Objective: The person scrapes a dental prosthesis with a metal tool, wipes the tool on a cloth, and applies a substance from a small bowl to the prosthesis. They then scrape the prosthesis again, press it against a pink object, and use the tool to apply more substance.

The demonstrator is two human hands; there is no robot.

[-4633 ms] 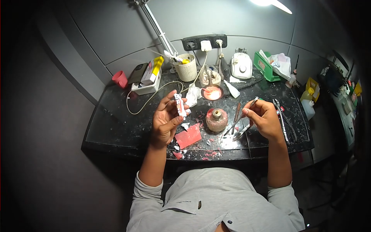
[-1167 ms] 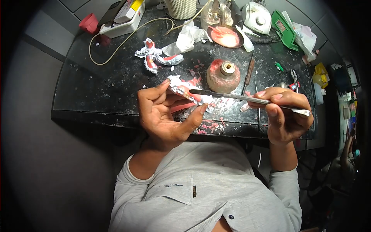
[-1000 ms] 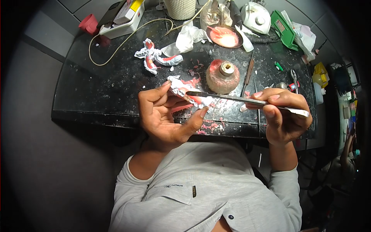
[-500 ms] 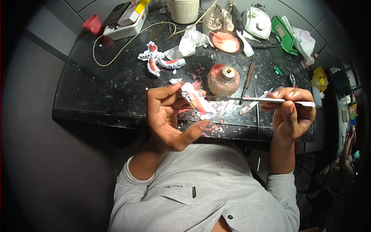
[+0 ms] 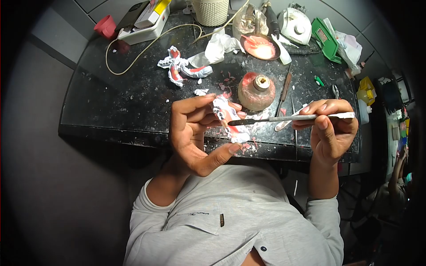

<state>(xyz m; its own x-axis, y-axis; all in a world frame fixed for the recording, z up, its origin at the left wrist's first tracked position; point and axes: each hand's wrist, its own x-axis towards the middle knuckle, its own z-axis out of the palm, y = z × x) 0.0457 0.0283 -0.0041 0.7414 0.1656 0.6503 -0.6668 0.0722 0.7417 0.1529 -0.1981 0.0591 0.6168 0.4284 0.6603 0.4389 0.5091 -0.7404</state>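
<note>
Between the thumb and fingers of my left hand (image 5: 195, 135) is a small white-and-pink moulded piece (image 5: 227, 116). My right hand (image 5: 333, 128) pinches the pale handle of a thin metal tool (image 5: 284, 119). The tool's dark tip lies over the pink part of the piece; whether it touches cannot be made out. Just beyond the tool stands a round burner (image 5: 257, 93) with a pinkish body and a pale top. Pink and white scraps lie on the black table (image 5: 111, 102) under my hands.
More white-and-pink pieces (image 5: 179, 68) lie at the back left. Behind the burner are a pan of pink wax (image 5: 261, 47), a crumpled tissue (image 5: 217, 48) and a green box (image 5: 326, 40). A knife (image 5: 285, 93) lies right of the burner. A cable (image 5: 146, 48) curves across the back left.
The tool's tip has moved left and down, from the piece's right edge to over its pink part. The piece has turned slightly in my left hand, and my right hand has shifted slightly left.
</note>
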